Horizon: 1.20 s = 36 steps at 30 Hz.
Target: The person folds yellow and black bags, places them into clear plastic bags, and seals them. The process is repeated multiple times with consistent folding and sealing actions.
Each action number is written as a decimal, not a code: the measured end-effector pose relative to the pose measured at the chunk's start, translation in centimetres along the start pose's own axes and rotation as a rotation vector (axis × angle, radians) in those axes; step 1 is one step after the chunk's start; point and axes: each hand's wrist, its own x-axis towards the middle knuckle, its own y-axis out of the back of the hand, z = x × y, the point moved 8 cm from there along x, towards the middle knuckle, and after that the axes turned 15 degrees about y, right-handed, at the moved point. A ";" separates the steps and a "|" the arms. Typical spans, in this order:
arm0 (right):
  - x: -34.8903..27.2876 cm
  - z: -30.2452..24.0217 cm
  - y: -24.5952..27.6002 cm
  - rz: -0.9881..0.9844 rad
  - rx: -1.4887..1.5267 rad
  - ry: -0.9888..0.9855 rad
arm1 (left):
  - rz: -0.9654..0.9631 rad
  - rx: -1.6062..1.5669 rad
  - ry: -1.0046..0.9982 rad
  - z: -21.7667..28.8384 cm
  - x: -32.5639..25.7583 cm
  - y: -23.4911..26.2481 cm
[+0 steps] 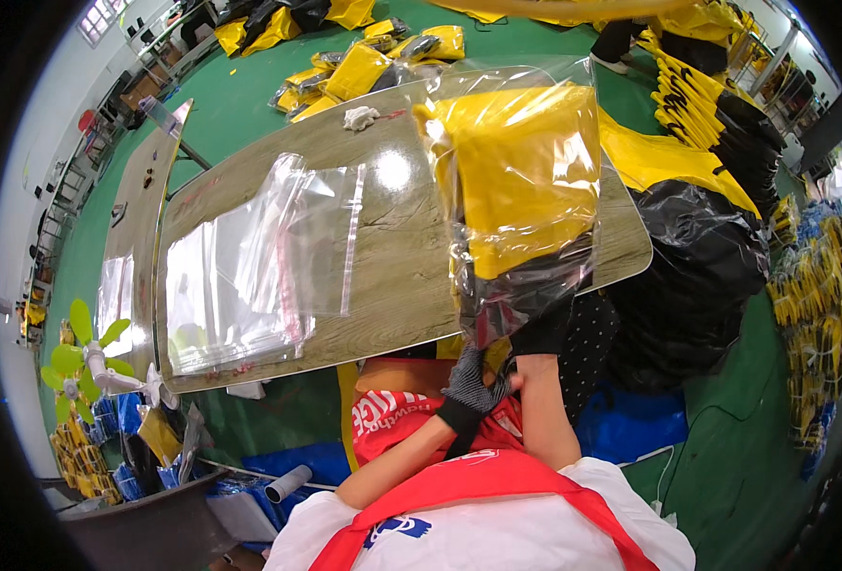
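Observation:
A clear plastic bag (pixel 526 190) with a folded yellow and black garment (pixel 526 143) inside lies at the table's right end, its near end toward me. My left hand (pixel 475 385), in a dark grey glove with a black cuff, is at that near end, closed on the bag's edge beside my right arm. Past a black cuff, my right hand (pixel 538 331) reaches into or under the near end of the bag; its fingers are hidden by the black cloth and plastic.
Flat clear bags (pixel 250 276) lie piled on the wood-look table (pixel 392 238), near a crumpled white scrap (pixel 361 118). A black and yellow heap (pixel 687 266) adjoins the table's right end. Bagged yellow bundles (pixel 354 71) lie on the green floor beyond. A small green-bladed fan (pixel 88 357) stands at left.

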 end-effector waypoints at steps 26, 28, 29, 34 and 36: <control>-2.1 -12.0 -21.1 -0.862 -1.132 0.725 | 0.161 0.805 -0.608 20.8 3.1 19.6; 0.1 -8.4 -18.2 -0.824 -1.077 0.286 | 0.070 0.269 -0.354 18.2 4.0 20.3; 0.4 -6.5 -17.9 -0.796 -1.055 0.074 | 0.121 0.490 -0.530 19.8 3.3 19.2; -0.4 -6.4 -18.5 -0.498 -1.026 0.416 | 0.058 -0.353 -0.232 18.9 3.2 19.1; -0.9 -5.1 -18.8 -0.522 -0.943 0.376 | 0.140 -0.382 -0.154 18.2 3.1 20.7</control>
